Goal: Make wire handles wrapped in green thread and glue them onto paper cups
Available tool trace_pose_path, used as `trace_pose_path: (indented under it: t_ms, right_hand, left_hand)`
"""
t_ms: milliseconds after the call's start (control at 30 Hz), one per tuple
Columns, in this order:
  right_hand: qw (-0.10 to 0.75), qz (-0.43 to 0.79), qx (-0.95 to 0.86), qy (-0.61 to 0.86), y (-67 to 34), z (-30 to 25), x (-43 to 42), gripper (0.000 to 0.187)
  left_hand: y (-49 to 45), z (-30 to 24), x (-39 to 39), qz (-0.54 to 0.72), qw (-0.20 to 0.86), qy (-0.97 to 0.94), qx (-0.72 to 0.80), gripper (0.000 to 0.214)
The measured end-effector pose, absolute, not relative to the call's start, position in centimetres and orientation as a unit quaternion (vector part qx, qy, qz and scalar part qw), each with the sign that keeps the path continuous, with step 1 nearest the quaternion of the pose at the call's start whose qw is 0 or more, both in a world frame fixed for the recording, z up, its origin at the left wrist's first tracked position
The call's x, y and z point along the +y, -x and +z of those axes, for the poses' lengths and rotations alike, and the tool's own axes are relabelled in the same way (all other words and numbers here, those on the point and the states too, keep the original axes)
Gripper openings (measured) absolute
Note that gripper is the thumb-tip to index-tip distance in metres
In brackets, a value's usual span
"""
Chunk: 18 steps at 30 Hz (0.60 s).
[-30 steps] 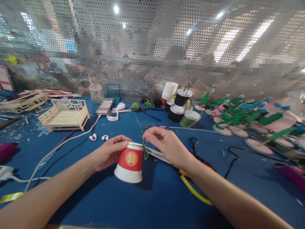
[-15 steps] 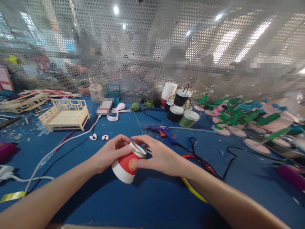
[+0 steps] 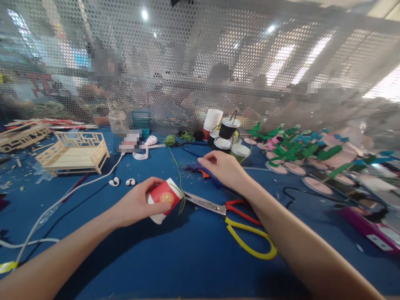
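My left hand (image 3: 137, 202) is closed around a red and white paper cup (image 3: 164, 198), tilted on its side just above the blue table (image 3: 193, 258). A thin green yarn strand (image 3: 176, 171) runs from the cup's base back to a green yarn ball (image 3: 170, 140). My right hand (image 3: 223, 168) reaches forward and rests on a blue glue gun (image 3: 196, 168), fingers curled over it. Scissors with red and yellow handles (image 3: 237, 221) lie open just right of the cup.
A wooden miniature bench (image 3: 73, 152) stands at the left, with white earbuds (image 3: 121, 182) and a white cable (image 3: 62, 200) nearby. Black and green paper-cup buckets (image 3: 229, 139) sit behind. Pink discs with green strips (image 3: 300, 154) fill the right. Perforated mesh (image 3: 200, 62) walls the back.
My right hand left the cup and moved forward onto the glue gun. My left hand tipped the cup further onto its side. The scissors are now uncovered.
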State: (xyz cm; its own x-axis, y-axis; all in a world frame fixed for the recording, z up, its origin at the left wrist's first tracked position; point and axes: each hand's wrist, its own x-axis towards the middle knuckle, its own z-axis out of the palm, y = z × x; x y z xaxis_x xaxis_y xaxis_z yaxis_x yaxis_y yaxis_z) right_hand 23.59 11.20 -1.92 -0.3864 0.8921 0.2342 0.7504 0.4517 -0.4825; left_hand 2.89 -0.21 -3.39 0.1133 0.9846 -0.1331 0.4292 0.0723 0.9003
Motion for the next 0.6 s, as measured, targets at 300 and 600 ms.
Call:
trace_pose_path:
  t_ms: [300,600]
  right_hand:
    - [0.016,0.103,-0.824,0.557,-25.0,-5.4,14.2,0.020]
    - [0.098,0.245,-0.777,0.572,-25.5,-5.0,13.8,0.005]
  left_hand:
    - [-2.9,-2.8,0.0,0.251,0.348,-0.671,0.604,0.054]
    - [-3.3,-2.0,-0.2,0.229,0.315,-0.691,0.609,0.045]
